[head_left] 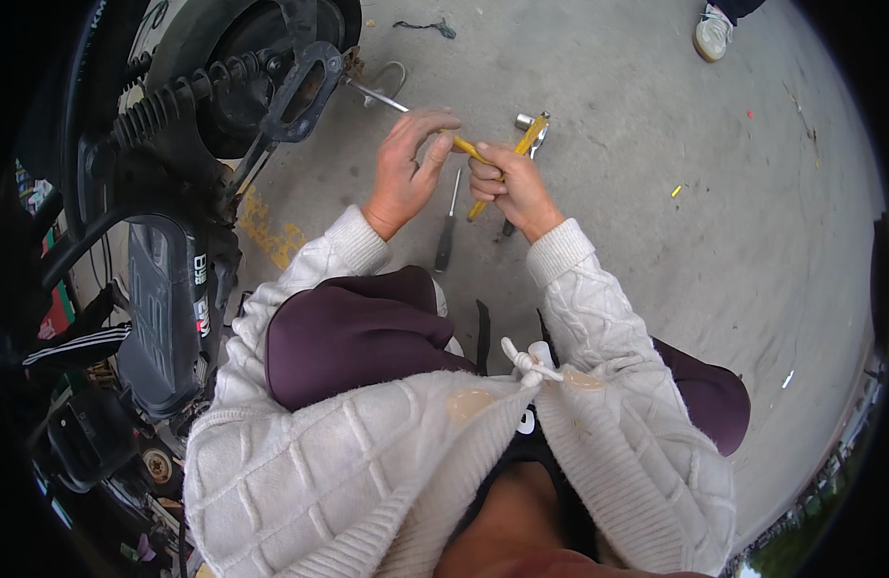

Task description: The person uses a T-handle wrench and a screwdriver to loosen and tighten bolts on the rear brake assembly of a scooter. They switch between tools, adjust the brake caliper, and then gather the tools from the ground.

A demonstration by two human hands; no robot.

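My left hand is closed around a yellow-handled screwdriver, near where its metal shaft meets the handle. My right hand grips the handle's back end. The shaft runs up-left to the rusty end of a black bracket beside a wheel; exact contact at the tip is too small to tell. Beneath and beside my right hand, a long yellow tool lies on the ground with a chrome socket tool. A black-handled screwdriver lies below, between my hands.
A vehicle with black plastic panels and a coil spring fills the left side. A dark striped garment shows there. Another person's white shoe stands at the upper right. A dark strip and small scraps lie on the concrete ground.
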